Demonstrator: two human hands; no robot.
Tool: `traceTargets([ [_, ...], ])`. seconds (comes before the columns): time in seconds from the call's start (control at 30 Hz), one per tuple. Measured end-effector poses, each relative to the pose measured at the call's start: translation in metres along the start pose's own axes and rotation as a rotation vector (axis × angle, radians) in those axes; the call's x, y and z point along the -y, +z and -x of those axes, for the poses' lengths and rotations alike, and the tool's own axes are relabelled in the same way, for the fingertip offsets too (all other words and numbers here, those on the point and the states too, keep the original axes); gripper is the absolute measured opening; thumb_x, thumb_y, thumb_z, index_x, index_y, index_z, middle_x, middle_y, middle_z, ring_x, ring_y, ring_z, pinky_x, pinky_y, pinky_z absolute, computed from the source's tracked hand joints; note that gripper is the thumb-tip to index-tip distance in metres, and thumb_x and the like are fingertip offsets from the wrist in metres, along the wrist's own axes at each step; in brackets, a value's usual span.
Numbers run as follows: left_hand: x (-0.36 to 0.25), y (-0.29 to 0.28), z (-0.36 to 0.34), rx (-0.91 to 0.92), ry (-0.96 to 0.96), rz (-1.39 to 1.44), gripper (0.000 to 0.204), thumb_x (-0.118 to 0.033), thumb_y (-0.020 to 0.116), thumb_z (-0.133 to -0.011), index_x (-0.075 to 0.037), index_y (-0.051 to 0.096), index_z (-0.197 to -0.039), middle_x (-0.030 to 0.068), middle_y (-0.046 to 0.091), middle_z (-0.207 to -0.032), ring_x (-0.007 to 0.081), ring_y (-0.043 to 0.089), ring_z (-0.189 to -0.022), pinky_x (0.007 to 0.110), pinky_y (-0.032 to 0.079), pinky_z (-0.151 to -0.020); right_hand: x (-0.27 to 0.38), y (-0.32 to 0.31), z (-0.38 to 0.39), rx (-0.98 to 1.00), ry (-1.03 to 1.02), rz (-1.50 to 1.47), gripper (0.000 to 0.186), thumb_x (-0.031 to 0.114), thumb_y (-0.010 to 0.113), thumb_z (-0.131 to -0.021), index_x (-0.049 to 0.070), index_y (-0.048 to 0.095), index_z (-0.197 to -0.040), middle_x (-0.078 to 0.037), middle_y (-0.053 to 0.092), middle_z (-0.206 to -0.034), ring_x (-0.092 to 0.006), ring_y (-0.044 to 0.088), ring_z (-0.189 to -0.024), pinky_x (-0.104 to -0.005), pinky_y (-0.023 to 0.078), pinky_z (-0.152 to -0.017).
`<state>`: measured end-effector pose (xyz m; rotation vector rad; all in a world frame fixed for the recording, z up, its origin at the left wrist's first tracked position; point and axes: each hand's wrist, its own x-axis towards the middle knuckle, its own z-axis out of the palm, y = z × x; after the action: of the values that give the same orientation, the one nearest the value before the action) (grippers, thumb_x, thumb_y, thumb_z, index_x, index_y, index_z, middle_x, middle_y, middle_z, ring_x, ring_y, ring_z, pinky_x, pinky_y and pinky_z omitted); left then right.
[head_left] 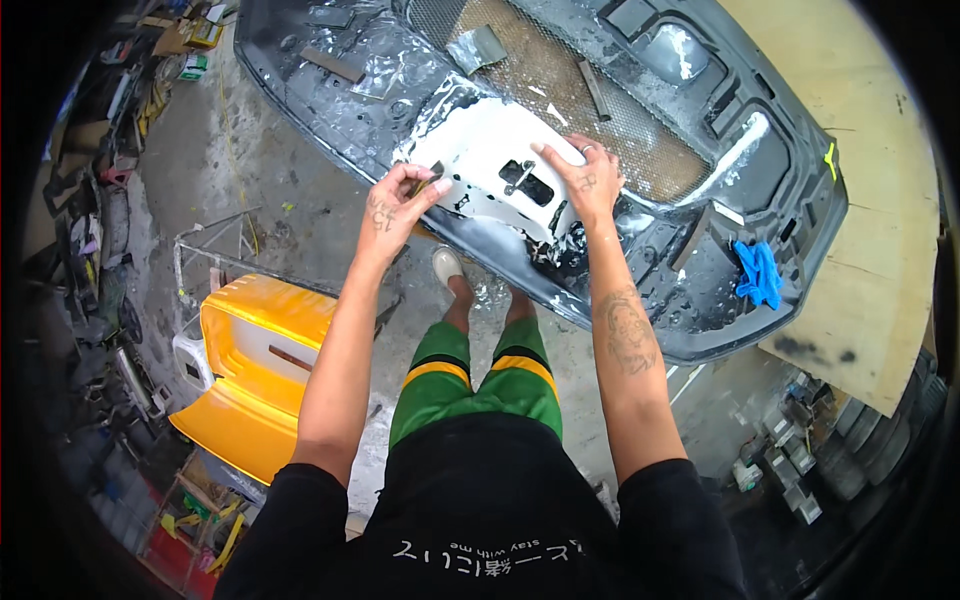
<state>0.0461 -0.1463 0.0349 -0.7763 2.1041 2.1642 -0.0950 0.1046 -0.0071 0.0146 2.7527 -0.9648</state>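
Observation:
A white moulded part (489,138) with a dark cut-out and a small metal latch lies on a large dark panel (330,95) that looks like the underside of a car hood. Between the thumb and fingers of my left hand (402,210) is a small dark strip (437,170), held at the part's left edge. My right hand (590,182) grips the part's right edge, thumb on top; its fingertips are partly hidden. Wet-looking dark patches and white residue mark the surfaces around the part.
Sanding-block-like strips (333,65), a grey sheet (477,48) and a crumpled blue glove (758,274) lie on the panel. A yellow shell-shaped part (262,310) stands lower left. Clutter (100,200) lines the left side; plywood (860,230) is at right.

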Motion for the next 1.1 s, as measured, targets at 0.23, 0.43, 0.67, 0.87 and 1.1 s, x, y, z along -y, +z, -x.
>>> traceTargets([
  [0.23, -0.006, 0.038, -0.03, -0.094, 0.231, -0.098, 0.021, -0.012, 0.079, -0.091, 0.0, 0.069, -0.104, 0.0014, 0.069, -0.088, 0.0066, 0.061, -0.081, 0.024, 0.05, -0.075, 0.002, 0.006, 0.001, -0.103, -0.016, 0.046, 0.064, 0.072, 0.076, -0.075, 0.017, 0.083, -0.106, 0.003, 0.069, -0.131, -0.0273, 0.052, -0.129, -0.0483, 0.027, -0.115],
  [0.43, -0.015, 0.062, -0.038, -0.065, 0.41, -0.509, 0.016, -0.01, 0.073, -0.091, 0.0, 0.074, -0.105, 0.0135, 0.066, -0.092, 0.023, 0.065, -0.079, 0.034, 0.052, -0.075, 0.001, 0.012, -0.003, -0.168, -0.008, 0.033, 0.051, 0.063, 0.067, -0.089, 0.016, 0.084, -0.099, 0.004, 0.073, -0.125, -0.0268, 0.055, -0.126, -0.0465, 0.028, -0.116],
  [0.67, -0.013, 0.068, -0.043, -0.087, 0.403, -0.466, 0.015, -0.01, 0.073, -0.094, 0.0, 0.073, -0.104, 0.0099, 0.068, -0.097, 0.018, 0.066, -0.083, 0.031, 0.051, -0.077, 0.001, 0.017, -0.003, -0.243, 0.018, 0.054, 0.052, 0.055, 0.057, -0.099, 0.01, 0.082, -0.099, -0.004, 0.076, -0.114, -0.0308, 0.059, -0.121, -0.0486, 0.033, -0.113],
  [0.87, -0.022, 0.077, -0.038, -0.031, 0.325, -0.494, 0.015, -0.008, 0.074, -0.092, 0.002, 0.071, -0.104, 0.0103, 0.067, -0.096, 0.0172, 0.064, -0.084, 0.031, 0.05, -0.078, -0.003, 0.016, -0.003, -0.233, 0.024, 0.061, 0.056, 0.056, 0.054, -0.101, 0.008, 0.082, -0.098, -0.004, 0.077, -0.111, -0.0318, 0.06, -0.118, -0.0484, 0.036, -0.11],
  [1.1, -0.004, 0.077, -0.042, -0.086, 0.394, -0.557, 0.014, -0.007, 0.077, -0.09, 0.0, 0.071, -0.1, 0.0101, 0.064, -0.093, 0.02, 0.062, -0.082, 0.03, 0.048, -0.075, -0.004, 0.014, -0.003, -0.215, 0.015, 0.048, 0.057, 0.057, 0.053, -0.101, 0.009, 0.082, -0.094, -0.007, 0.078, -0.105, -0.0327, 0.062, -0.115, -0.0457, 0.038, -0.106],
])
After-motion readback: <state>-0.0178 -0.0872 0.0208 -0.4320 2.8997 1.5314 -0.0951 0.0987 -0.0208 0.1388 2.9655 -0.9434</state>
